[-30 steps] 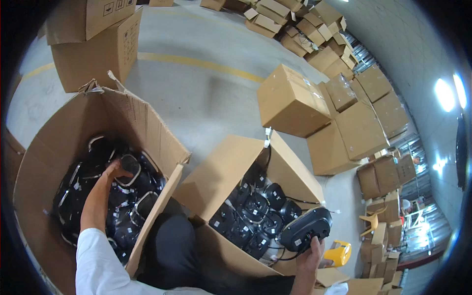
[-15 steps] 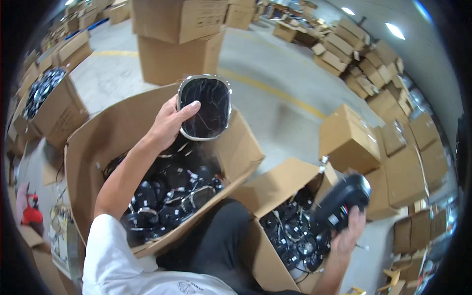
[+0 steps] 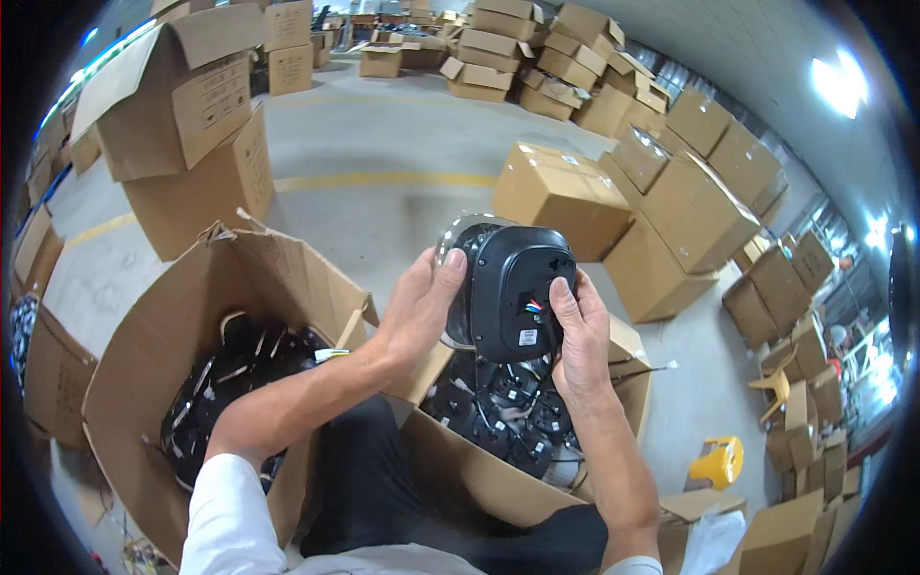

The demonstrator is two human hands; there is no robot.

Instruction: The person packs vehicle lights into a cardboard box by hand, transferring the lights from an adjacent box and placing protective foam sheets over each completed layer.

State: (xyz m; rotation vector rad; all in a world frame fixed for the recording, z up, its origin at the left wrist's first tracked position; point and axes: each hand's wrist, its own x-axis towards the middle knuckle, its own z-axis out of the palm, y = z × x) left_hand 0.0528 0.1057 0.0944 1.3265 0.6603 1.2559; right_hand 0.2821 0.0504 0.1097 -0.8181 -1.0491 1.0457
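Housing (image 3: 506, 311), panel (image 3: 464, 313) drawn together; left fingers (image 3: 448, 273) clasp panel, right fingers (image 3: 565, 302) housing.

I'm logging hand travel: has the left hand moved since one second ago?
Yes: judged by the near left carton, the left hand has come up out of it and rightward, now beside the black housing.

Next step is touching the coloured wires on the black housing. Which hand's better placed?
Right, I'd say. The right hand holds the black housing, thumb close beside the coloured wires. The left hand is farther from them, gripping the silver-rimmed piece.
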